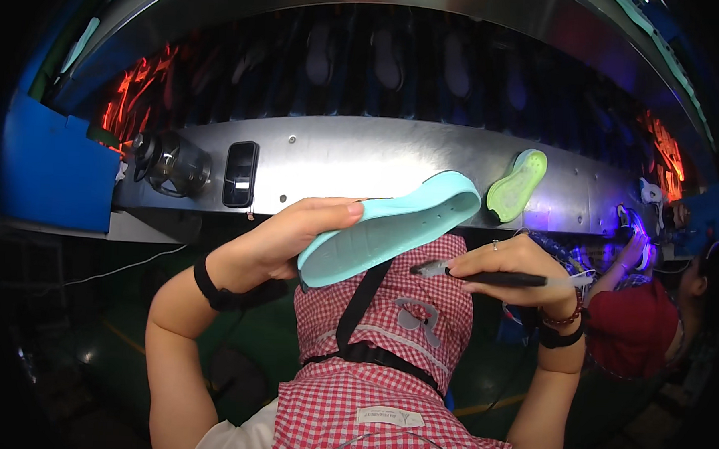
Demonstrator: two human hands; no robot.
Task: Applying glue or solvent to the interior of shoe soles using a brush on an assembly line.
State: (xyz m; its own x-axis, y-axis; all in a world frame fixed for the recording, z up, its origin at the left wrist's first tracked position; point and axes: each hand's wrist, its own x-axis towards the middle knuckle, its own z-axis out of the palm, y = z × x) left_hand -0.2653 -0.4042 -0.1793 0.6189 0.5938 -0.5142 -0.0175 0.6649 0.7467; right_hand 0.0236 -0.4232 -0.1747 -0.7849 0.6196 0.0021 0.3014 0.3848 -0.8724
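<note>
My left hand [303,234] grips a light blue shoe sole [383,229] by its left edge, thumb on the rim. The sole is tilted so that its hollow inner side shows, above my checked apron. My right hand [518,271] is closed round a slim brush [501,278] with a black handle. The brush's greyish tip points left, a little apart from the sole's lower right side; its fine detail is blurred. Farther off, a yellow-green sole [517,187] lies on the metal ledge [339,147], hollow side showing.
On the ledge at left stand a clear dark-topped jug [172,164] and a black phone [240,173]. Beyond, a dark conveyor [351,60] carries several soles, with glowing orange heaters [140,94] at the sides. A co-worker in red [636,325] works at right under violet light.
</note>
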